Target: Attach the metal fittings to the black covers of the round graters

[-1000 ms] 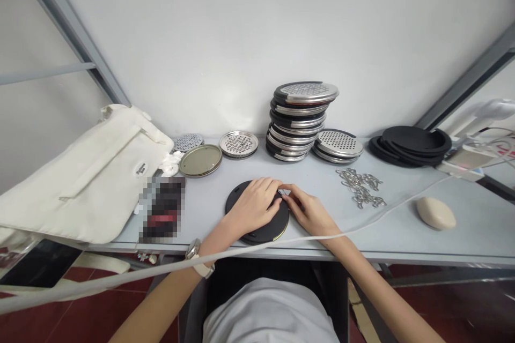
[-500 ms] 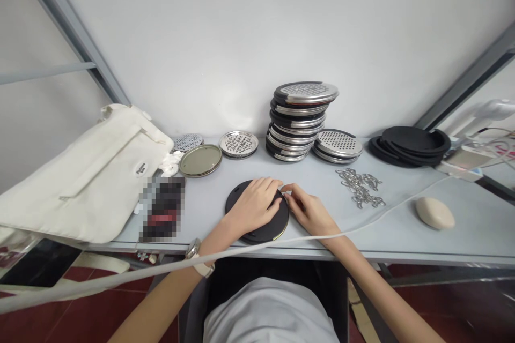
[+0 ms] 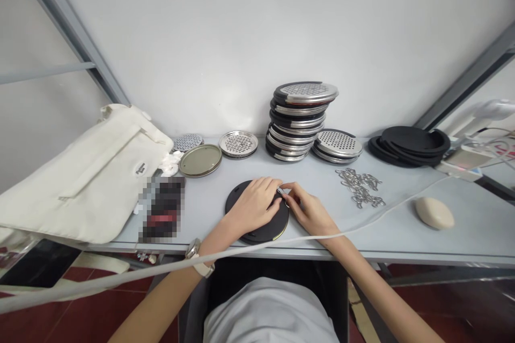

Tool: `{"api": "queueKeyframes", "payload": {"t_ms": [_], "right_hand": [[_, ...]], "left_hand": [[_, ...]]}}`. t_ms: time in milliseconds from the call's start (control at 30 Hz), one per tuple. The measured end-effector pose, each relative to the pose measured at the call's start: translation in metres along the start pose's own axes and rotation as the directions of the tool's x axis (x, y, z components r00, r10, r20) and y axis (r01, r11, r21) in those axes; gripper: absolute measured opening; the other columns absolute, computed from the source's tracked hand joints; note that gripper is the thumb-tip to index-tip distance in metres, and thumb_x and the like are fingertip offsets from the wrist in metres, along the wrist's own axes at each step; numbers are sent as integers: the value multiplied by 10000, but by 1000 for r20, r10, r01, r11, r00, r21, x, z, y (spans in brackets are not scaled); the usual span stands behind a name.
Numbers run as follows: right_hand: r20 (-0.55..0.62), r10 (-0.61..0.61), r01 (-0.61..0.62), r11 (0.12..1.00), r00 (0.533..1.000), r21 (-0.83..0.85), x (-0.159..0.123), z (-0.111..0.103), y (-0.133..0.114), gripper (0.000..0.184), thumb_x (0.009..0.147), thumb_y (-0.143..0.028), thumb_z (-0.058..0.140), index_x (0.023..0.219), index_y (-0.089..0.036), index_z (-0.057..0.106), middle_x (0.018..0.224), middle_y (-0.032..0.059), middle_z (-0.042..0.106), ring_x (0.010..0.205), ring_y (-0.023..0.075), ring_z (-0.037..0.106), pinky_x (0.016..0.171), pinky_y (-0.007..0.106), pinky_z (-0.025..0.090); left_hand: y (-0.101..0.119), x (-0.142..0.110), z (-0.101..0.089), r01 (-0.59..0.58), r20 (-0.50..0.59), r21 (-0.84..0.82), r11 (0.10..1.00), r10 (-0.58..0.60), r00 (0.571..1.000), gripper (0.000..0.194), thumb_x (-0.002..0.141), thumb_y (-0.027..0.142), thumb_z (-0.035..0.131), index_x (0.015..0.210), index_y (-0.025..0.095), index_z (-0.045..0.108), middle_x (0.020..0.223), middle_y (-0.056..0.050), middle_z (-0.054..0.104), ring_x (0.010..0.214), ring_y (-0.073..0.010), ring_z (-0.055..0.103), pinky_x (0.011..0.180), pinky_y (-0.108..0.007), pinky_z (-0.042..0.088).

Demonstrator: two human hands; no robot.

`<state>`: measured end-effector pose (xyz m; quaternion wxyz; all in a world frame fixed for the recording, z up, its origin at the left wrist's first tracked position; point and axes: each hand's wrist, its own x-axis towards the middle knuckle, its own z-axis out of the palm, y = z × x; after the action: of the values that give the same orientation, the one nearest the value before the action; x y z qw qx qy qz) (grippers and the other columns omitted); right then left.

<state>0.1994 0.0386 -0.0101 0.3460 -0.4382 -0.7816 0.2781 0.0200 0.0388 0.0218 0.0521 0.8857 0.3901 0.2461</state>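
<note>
A round black disc lies flat on the table in front of me, with a thin gold-coloured edge showing at its lower right. My left hand rests across the top of it, fingers stretched out and thumb apart; the hand hides much of the disc. At the disc's right rim, my right hand pinches a small silver metal clip between thumb and forefinger. Part of the clip is hidden by the fingers. Similar metal clips lie in a loose pile to the right.
Behind stand a tall stack of silver-and-black perforated discs, a shorter stack and black discs. Metal discs and a white bag sit left. A white cable crosses before me; a beige mouse-like object lies right.
My right fingers have shifted slightly at the rim, and more of the silver clip now shows between them. My left hand and the disc stay almost where they were.
</note>
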Motion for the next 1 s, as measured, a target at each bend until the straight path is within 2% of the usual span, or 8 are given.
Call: {"api": "queueKeyframes", "payload": {"t_ms": [467, 1000], "right_hand": [[30, 30, -32, 997, 999, 66, -1, -2, -2, 278, 921, -281, 413, 1159, -158, 489, 671, -29, 488, 583, 113, 478, 569, 215, 400], [8, 30, -31, 998, 1000, 57, -1, -4, -4, 245, 929, -320, 400, 1097, -175, 501, 644, -39, 469, 572, 117, 466, 578, 226, 397]], "left_hand": [[0, 0, -1, -2, 12, -8, 1000, 2, 1000, 200, 888, 167, 476, 1088, 173, 489, 977, -52, 553, 939, -209, 522, 858, -351, 424], [0, -1, 0, -29, 0, -18, 999, 29, 1000, 167, 905, 189, 451, 1070, 177, 476, 1018, -64, 553, 969, -211, 528, 874, -365, 427]]}}
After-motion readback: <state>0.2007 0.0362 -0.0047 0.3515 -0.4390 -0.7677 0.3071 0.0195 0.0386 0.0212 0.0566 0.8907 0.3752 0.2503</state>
